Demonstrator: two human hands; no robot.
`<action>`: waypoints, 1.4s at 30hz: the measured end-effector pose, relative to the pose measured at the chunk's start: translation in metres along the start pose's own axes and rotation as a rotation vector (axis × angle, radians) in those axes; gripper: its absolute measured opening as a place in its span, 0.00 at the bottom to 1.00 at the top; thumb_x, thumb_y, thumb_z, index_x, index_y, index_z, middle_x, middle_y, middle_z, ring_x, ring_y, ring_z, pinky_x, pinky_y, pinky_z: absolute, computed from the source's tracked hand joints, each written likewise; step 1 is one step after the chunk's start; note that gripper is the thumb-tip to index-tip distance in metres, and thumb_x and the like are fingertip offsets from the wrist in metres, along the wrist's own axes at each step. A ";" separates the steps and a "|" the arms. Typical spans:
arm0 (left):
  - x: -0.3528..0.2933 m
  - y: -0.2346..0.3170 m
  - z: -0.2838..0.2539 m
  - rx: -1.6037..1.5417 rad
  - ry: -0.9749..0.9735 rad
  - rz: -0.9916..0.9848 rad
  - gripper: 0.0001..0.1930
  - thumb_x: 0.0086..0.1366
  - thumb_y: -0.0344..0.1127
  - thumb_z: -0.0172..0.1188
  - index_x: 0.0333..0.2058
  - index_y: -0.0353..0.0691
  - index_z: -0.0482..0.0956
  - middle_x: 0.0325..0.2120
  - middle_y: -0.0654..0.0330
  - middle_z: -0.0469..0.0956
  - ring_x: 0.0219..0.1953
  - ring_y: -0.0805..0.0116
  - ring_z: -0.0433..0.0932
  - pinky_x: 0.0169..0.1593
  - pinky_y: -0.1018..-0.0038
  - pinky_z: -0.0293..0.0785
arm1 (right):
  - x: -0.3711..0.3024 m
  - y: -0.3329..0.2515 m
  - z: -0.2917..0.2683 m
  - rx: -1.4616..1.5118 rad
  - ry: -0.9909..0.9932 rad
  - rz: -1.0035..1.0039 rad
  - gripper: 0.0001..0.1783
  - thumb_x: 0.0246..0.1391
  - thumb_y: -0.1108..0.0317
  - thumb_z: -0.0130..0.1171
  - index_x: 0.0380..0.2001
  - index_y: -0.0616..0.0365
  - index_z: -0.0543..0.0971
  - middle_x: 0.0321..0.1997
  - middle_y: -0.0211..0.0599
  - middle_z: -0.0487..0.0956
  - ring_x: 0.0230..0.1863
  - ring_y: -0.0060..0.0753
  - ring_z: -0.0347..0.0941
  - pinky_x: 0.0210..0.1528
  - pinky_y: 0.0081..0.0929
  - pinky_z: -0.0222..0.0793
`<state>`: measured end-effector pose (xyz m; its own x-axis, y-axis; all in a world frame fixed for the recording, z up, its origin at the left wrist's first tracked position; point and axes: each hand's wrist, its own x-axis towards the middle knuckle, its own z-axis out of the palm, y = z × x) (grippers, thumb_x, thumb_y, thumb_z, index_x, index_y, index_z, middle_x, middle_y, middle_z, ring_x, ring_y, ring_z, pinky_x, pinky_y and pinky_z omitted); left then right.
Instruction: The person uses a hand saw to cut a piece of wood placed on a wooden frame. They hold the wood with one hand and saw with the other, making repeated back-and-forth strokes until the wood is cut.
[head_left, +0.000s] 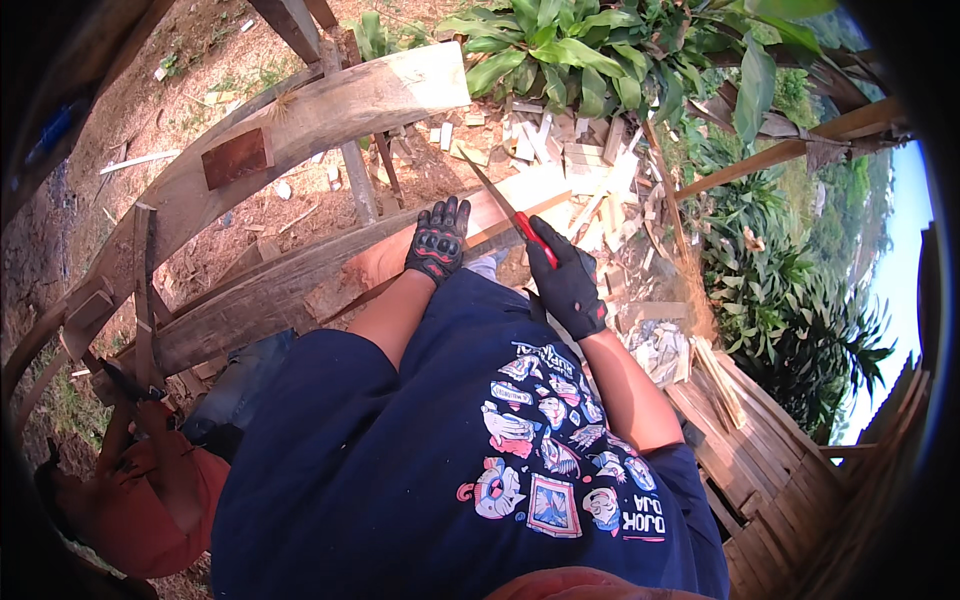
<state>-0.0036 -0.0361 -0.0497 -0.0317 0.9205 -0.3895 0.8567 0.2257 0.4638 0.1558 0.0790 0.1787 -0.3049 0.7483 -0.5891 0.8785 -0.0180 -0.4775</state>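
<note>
My right hand (572, 285), in a black glove, is closed around the red handle of a hand saw (493, 195). The saw's narrow blade slants away to the upper left, across a light wooden board (385, 258). I cannot tell whether its teeth touch the wood. Flat on that same board, left of the saw, lies my left hand (438, 240) in a black glove with red trim, its fingers stretched out. The board rests along a long weathered beam (250, 275).
A thick upper plank (350, 100) spans the far left, with a reddish wood block (237, 158) on it. Wood offcuts (590, 150) litter the ground beyond the board. A person in an orange shirt (165, 505) is at lower left. Plank decking (745, 455) lies at right.
</note>
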 end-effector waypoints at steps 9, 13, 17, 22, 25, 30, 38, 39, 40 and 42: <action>0.002 -0.004 0.014 0.029 0.099 0.005 0.41 0.69 0.34 0.60 0.79 0.37 0.60 0.78 0.42 0.63 0.77 0.44 0.66 0.77 0.43 0.63 | -0.037 -0.020 -0.022 -0.060 0.038 -0.083 0.28 0.73 0.54 0.61 0.70 0.52 0.81 0.56 0.56 0.89 0.56 0.55 0.88 0.60 0.43 0.81; -0.004 0.001 0.012 -0.008 0.057 0.002 0.40 0.70 0.33 0.58 0.79 0.37 0.60 0.77 0.42 0.64 0.77 0.43 0.65 0.77 0.43 0.62 | -0.102 -0.022 -0.058 -0.002 0.093 -0.095 0.27 0.74 0.56 0.61 0.70 0.55 0.81 0.61 0.52 0.88 0.61 0.52 0.87 0.64 0.41 0.80; -0.005 -0.005 0.025 0.012 0.144 0.000 0.39 0.70 0.32 0.57 0.79 0.38 0.60 0.77 0.42 0.65 0.77 0.43 0.66 0.77 0.43 0.62 | -0.042 -0.028 -0.028 -0.011 -0.011 0.045 0.27 0.73 0.55 0.62 0.69 0.53 0.82 0.54 0.58 0.89 0.55 0.55 0.89 0.58 0.44 0.81; -0.001 -0.001 0.010 0.025 0.079 0.018 0.43 0.67 0.34 0.61 0.80 0.38 0.59 0.77 0.43 0.64 0.78 0.43 0.65 0.78 0.42 0.60 | 0.060 0.001 0.037 -0.047 0.090 -0.186 0.29 0.73 0.50 0.58 0.67 0.56 0.81 0.53 0.61 0.88 0.54 0.66 0.85 0.61 0.51 0.79; -0.003 -0.001 0.009 -0.020 0.059 0.006 0.43 0.67 0.35 0.62 0.80 0.38 0.58 0.78 0.43 0.63 0.78 0.43 0.64 0.78 0.41 0.60 | 0.036 0.000 0.024 -0.049 0.065 -0.119 0.29 0.73 0.50 0.60 0.68 0.54 0.82 0.53 0.61 0.88 0.53 0.63 0.86 0.60 0.46 0.80; -0.005 -0.003 0.020 0.020 0.058 0.002 0.43 0.67 0.34 0.63 0.79 0.36 0.59 0.78 0.41 0.63 0.78 0.43 0.65 0.78 0.41 0.61 | -0.086 -0.007 -0.050 0.024 0.010 -0.022 0.26 0.74 0.58 0.62 0.70 0.54 0.81 0.63 0.56 0.86 0.62 0.54 0.85 0.63 0.43 0.81; -0.004 -0.004 0.012 0.045 0.095 0.029 0.41 0.69 0.35 0.59 0.79 0.37 0.59 0.77 0.41 0.63 0.78 0.41 0.65 0.77 0.40 0.61 | 0.010 -0.004 0.005 -0.037 0.024 -0.105 0.29 0.74 0.50 0.57 0.68 0.57 0.82 0.54 0.61 0.88 0.57 0.58 0.86 0.61 0.44 0.79; -0.001 -0.004 0.015 0.037 0.111 0.037 0.41 0.69 0.35 0.58 0.79 0.37 0.59 0.77 0.41 0.63 0.78 0.41 0.65 0.77 0.40 0.61 | 0.039 -0.005 0.017 -0.059 0.033 -0.104 0.31 0.73 0.49 0.57 0.68 0.59 0.82 0.55 0.59 0.88 0.58 0.59 0.86 0.63 0.44 0.79; -0.003 -0.001 0.016 0.030 0.113 0.034 0.41 0.68 0.35 0.58 0.79 0.37 0.59 0.77 0.41 0.63 0.78 0.41 0.65 0.77 0.39 0.61 | 0.065 -0.003 0.030 -0.087 0.062 -0.151 0.32 0.72 0.48 0.56 0.68 0.60 0.81 0.55 0.58 0.88 0.59 0.60 0.85 0.63 0.45 0.78; 0.002 0.004 -0.001 0.009 0.030 0.020 0.41 0.68 0.35 0.58 0.80 0.38 0.58 0.78 0.42 0.63 0.78 0.41 0.65 0.77 0.39 0.61 | 0.085 -0.002 0.045 -0.028 0.097 -0.197 0.28 0.74 0.52 0.52 0.66 0.60 0.82 0.53 0.59 0.89 0.56 0.64 0.85 0.62 0.49 0.79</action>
<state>-0.0010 -0.0333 -0.0478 -0.0301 0.9338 -0.3564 0.8621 0.2048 0.4636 0.1114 0.1130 0.1003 -0.4360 0.7958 -0.4202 0.8157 0.1524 -0.5580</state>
